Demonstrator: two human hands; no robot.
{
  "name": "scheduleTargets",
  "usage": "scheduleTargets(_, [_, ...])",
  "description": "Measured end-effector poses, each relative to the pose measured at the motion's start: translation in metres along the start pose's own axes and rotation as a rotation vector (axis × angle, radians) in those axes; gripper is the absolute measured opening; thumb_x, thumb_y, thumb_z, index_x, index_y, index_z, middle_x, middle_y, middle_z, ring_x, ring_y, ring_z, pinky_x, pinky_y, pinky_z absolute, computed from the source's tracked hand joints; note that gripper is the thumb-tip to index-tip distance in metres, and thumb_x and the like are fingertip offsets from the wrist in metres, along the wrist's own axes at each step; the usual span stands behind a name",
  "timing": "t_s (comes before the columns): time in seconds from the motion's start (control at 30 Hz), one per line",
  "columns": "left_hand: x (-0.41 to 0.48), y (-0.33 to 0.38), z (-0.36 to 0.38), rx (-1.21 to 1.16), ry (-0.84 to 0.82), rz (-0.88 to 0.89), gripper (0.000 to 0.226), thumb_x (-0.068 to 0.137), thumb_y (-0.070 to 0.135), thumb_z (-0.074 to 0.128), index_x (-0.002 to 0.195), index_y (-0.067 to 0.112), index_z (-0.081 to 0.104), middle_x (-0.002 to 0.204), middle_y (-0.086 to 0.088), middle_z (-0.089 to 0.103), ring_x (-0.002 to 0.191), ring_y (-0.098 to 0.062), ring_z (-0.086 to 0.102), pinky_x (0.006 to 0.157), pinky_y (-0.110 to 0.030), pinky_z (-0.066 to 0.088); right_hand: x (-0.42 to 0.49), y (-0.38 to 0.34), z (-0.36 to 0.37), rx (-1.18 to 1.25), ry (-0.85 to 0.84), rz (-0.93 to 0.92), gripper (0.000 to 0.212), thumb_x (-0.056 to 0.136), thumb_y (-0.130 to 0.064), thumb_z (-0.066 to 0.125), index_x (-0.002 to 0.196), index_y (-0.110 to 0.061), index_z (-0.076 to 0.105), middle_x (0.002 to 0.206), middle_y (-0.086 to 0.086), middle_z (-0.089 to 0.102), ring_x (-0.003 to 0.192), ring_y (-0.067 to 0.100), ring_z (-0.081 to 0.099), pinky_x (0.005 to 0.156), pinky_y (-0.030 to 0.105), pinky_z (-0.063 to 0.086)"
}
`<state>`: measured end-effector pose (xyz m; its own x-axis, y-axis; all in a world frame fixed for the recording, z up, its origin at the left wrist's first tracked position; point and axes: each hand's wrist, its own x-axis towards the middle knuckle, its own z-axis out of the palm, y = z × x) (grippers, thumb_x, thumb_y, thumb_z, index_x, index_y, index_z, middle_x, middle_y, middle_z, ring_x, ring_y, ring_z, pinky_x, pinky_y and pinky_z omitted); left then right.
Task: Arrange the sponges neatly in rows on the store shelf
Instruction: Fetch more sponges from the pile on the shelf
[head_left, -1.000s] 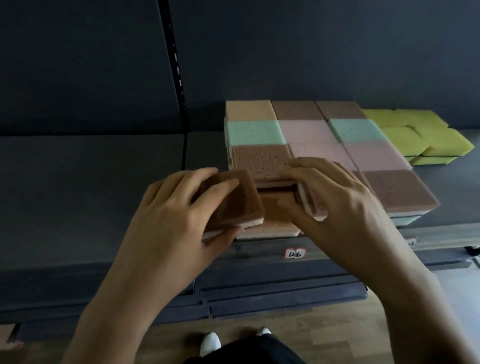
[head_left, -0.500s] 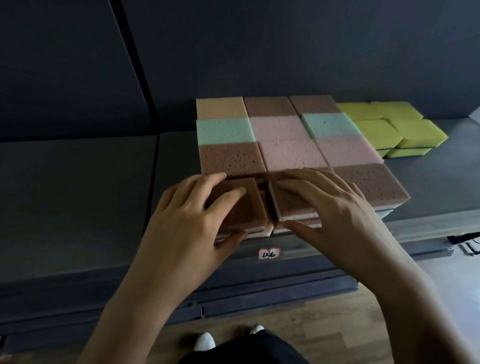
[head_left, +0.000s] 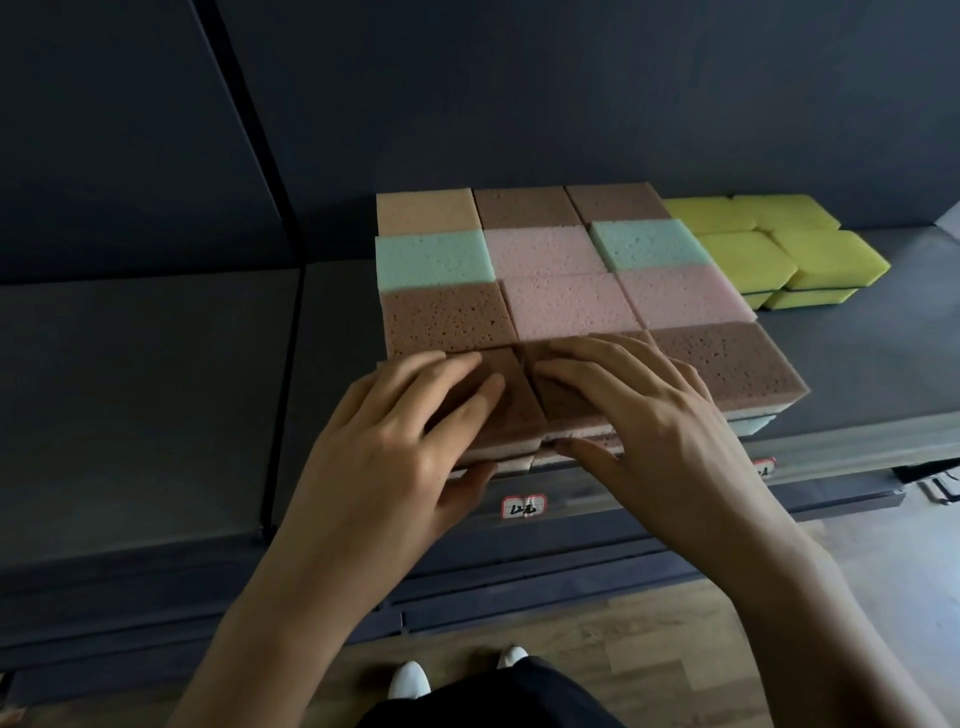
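Note:
A block of stacked sponges (head_left: 561, 301) in brown, pink, mint and tan sits in rows on the dark shelf (head_left: 156, 389). In the front row, my left hand (head_left: 395, 452) grips a brown sponge (head_left: 511, 402), fingers on top and thumb at its front edge. Beside it, my right hand (head_left: 649, 431) grips a second brown sponge (head_left: 563, 408) the same way. The two sponges lie side by side, touching, on top of the front stacks. Another brown sponge (head_left: 727, 364) fills the front right corner.
Yellow sponges (head_left: 779, 244) are stacked to the right of the block. A white price label (head_left: 523, 505) is on the shelf's front rail. The left part of the shelf is bare past a dark upright post (head_left: 244, 104). Wooden floor and my shoes (head_left: 410, 680) lie below.
Both hands have brought their brown sponges forward and down onto the front row, closing the gap between them. The left sponge, tilted before, now lies flat.

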<state>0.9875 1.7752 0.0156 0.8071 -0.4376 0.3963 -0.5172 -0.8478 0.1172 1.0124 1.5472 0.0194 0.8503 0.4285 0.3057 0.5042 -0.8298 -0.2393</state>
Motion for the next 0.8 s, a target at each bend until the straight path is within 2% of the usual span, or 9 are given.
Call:
scheduleTargets(0.13, [0.001, 0.001, 0.005, -0.018, 0.012, 0.023, 0.051, 0.085, 0.024, 0.071, 0.134, 0.012, 0.058, 0.141, -0.006, 0.052, 0.132, -0.025, 0.046, 0.106, -0.043, 0.041, 0.0, 0.001, 0.002, 0.015, 0.018, -0.006, 0.068, 0.071, -0.026, 0.085, 0.133, -0.023, 0.057, 0.142, -0.007, 0.052, 0.134, 0.02, 0.046, 0.104, 0.043, 0.041])
scheduleTargets(0.6, [0.006, 0.007, 0.013, -0.039, 0.008, -0.067, 0.052, 0.086, 0.027, 0.067, 0.135, 0.015, 0.056, 0.145, -0.002, 0.049, 0.136, -0.022, 0.042, 0.109, -0.042, 0.039, -0.002, 0.01, 0.007, 0.02, 0.038, -0.042, 0.069, 0.075, -0.029, 0.082, 0.137, -0.022, 0.055, 0.145, -0.005, 0.05, 0.139, 0.018, 0.04, 0.111, 0.038, 0.033])
scheduleTargets(0.7, [0.005, 0.006, 0.009, 0.008, -0.048, -0.089, 0.06, 0.081, 0.038, 0.071, 0.135, 0.02, 0.056, 0.149, -0.004, 0.043, 0.142, -0.025, 0.033, 0.113, -0.045, 0.032, -0.003, 0.014, 0.006, 0.029, 0.04, -0.071, 0.067, 0.08, -0.036, 0.077, 0.14, -0.023, 0.052, 0.149, -0.005, 0.046, 0.143, 0.019, 0.035, 0.116, 0.044, 0.029])
scheduleTargets(0.8, [0.009, 0.003, 0.008, 0.038, -0.083, -0.113, 0.062, 0.078, 0.044, 0.072, 0.134, 0.025, 0.054, 0.152, -0.009, 0.039, 0.145, -0.028, 0.027, 0.116, -0.046, 0.026, -0.002, 0.017, 0.007, 0.01, 0.01, -0.069, 0.075, 0.079, -0.04, 0.078, 0.145, -0.026, 0.046, 0.155, -0.005, 0.038, 0.147, 0.02, 0.028, 0.118, 0.052, 0.024])
